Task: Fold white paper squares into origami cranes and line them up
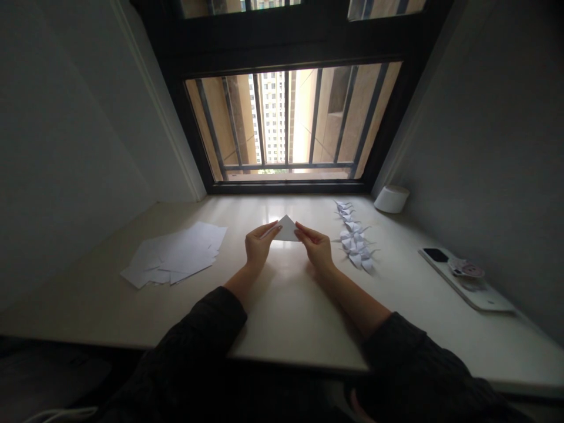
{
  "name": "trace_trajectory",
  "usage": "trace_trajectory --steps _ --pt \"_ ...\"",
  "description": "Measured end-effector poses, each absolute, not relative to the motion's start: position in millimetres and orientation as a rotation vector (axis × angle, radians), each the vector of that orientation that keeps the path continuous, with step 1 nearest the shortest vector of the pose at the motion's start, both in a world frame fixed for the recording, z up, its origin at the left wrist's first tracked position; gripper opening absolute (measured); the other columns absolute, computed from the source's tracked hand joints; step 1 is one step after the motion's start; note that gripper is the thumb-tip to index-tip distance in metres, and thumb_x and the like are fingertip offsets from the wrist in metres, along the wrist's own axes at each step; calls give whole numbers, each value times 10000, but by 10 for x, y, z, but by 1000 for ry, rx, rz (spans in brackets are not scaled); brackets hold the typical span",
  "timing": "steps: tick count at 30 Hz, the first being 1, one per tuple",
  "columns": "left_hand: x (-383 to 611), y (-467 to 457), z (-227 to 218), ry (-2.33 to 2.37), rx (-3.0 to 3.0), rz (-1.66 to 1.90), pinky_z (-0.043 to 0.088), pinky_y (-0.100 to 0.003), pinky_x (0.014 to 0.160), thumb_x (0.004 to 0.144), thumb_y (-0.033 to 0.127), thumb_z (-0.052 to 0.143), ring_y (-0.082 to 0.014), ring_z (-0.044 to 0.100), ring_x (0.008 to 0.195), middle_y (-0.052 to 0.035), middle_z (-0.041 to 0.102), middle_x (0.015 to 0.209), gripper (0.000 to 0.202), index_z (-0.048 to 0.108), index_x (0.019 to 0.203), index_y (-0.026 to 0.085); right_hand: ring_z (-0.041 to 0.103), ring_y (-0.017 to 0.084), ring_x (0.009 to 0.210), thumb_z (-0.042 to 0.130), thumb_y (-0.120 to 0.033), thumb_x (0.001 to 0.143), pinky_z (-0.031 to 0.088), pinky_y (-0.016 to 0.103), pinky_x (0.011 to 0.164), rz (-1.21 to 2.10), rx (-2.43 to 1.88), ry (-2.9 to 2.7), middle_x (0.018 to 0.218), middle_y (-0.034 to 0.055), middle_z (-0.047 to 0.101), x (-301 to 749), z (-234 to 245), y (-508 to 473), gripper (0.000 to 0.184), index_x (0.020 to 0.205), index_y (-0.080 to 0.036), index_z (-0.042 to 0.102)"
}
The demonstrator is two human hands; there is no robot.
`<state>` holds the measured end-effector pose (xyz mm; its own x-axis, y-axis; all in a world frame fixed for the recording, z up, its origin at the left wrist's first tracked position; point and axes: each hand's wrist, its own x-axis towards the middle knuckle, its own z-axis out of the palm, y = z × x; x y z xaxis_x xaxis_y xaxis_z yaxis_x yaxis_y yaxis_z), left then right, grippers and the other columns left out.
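A small white paper folded into a triangle [288, 228] is held just above the pale desk [286, 305] in the middle of the head view. My left hand [258, 244] pinches its left edge. My right hand [315, 245] pinches its right edge. Both hands have their fingers closed on the paper, with dark sleeves reaching back toward me.
A loose stack of white sheets [175, 255] lies to the left. A row of several folded paper cranes [355, 237] runs right of my hands. A white round container [391, 198] stands at the back right, a white phone [465, 277] lies on the right. A barred window [286, 123] faces me.
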<state>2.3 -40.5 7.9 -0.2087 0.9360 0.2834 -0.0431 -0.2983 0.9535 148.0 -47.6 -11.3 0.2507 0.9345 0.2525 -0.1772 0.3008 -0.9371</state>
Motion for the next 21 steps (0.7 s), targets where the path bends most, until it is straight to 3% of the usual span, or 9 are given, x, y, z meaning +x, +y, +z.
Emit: trace_trajectory --steps 8,21 --pt "-53 -374 24 1236 1610 1537 482 -356 825 688 387 706 -253 652 912 -51 698 1010 344 702 1004 251 657 242 904 707 -354 677 498 371 818 930 -950 -1106 975 52 716 1592 -149 -400 337 987 -221 709" --pt "-102 -369 54 1403 1745 1428 485 -313 731 731 447 655 -235 664 855 -54 714 961 309 715 975 266 663 244 849 685 -357 701 507 341 724 853 -1011 -1228 970 66 717 1622 -133 -412 345 1013 -209 702"
